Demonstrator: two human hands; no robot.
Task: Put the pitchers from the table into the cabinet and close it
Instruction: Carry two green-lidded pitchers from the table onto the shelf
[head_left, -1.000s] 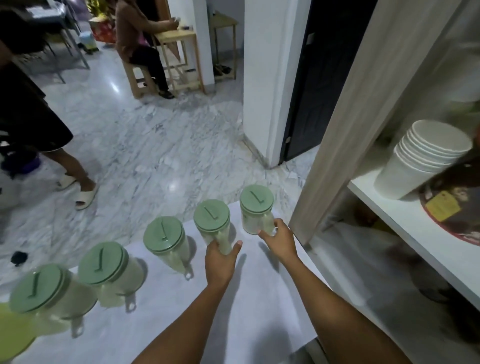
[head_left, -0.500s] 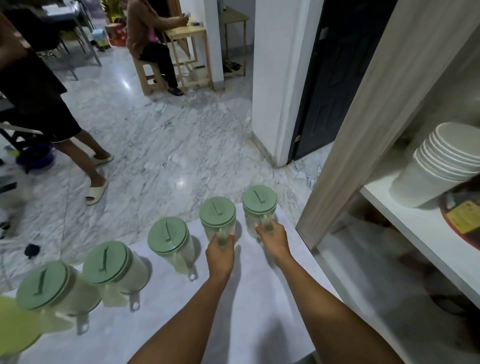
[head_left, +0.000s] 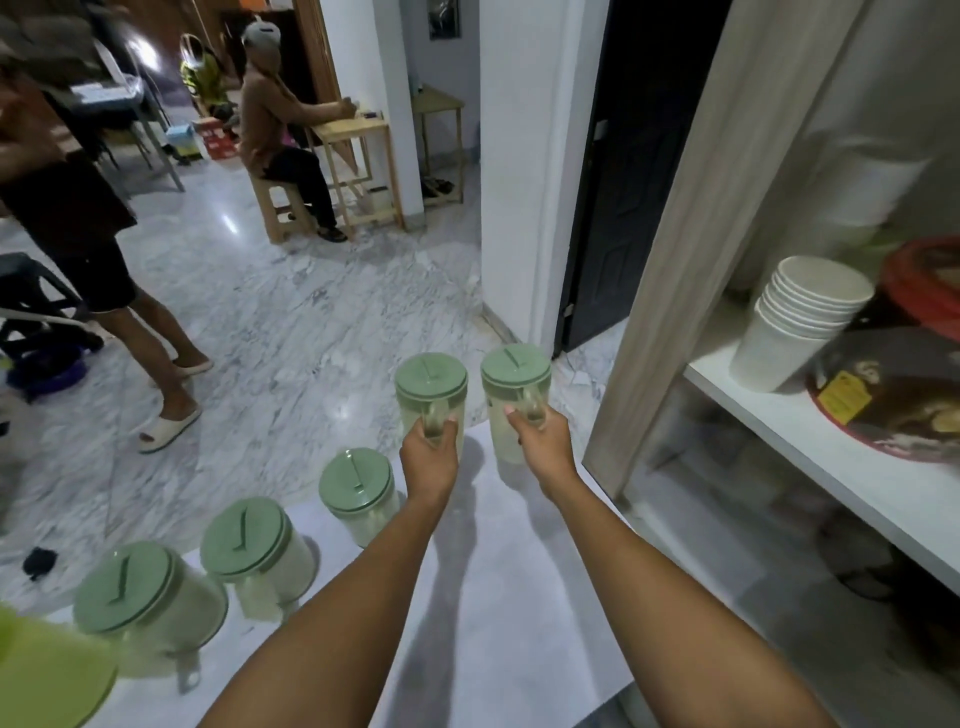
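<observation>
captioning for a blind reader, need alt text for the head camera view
Each hand holds a green-lidded pitcher by its handle, the left hand and right hand lifting them above a white table. Three more pitchers stand on it; an open cabinet with stacked cups is to the right.

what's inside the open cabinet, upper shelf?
On the white shelf: a stack of white cups and a red-rimmed round tray beside it. Farther back is blurred; the right end is out of frame.

We have lifted two pitchers up off the table (head_left: 519, 597). Our left hand (head_left: 430, 457) holds one pitcher (head_left: 431, 395) by its handle, and our right hand (head_left: 543, 441) holds the other pitcher (head_left: 511, 400), at 3 o'clock from it.
</observation>
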